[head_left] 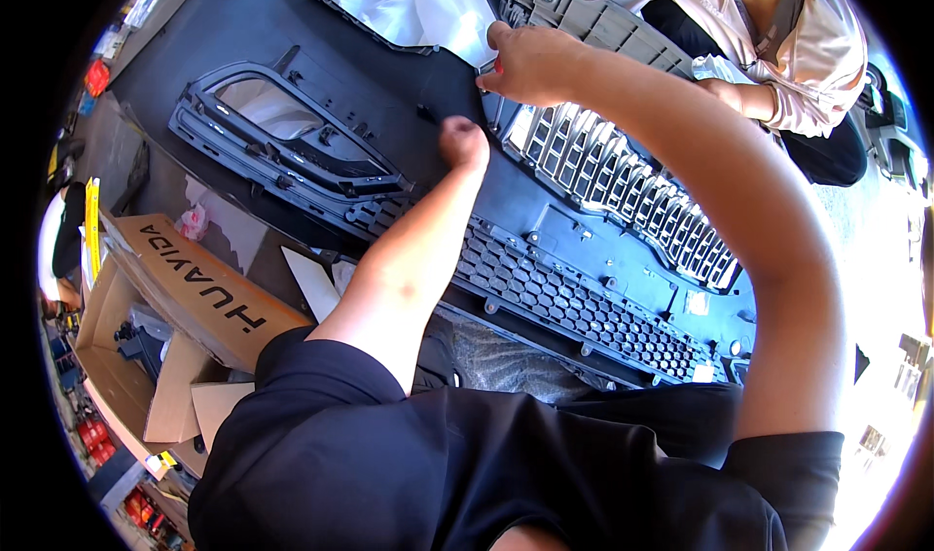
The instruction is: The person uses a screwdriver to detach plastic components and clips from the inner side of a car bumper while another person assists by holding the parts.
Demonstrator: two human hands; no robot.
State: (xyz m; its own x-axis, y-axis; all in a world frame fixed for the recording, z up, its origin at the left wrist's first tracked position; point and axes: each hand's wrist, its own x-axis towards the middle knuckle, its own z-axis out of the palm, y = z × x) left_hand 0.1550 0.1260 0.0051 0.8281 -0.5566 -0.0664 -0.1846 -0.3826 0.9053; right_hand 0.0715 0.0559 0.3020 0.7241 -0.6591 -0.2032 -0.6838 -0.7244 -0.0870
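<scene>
Cardboard box (219, 284) at left, black bumper (389, 79) laid out in front — likely light, flexy plastic, best taken edge-on — left hand (465, 144) loosely curled, right hand (535, 65) fingers bent, any hold unclear.

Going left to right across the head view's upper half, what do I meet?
Yellow strip, black slatted frame, left hand, right hand, co-worker in a pale top.

Beyond the black short-sleeved shirt (428, 463), the left arm (394, 284) stretched to a foreshortened left hand (464, 143); farther from the shirt, the right hand (537, 63) curled partway, the right arm (793, 230) bowed outward
</scene>
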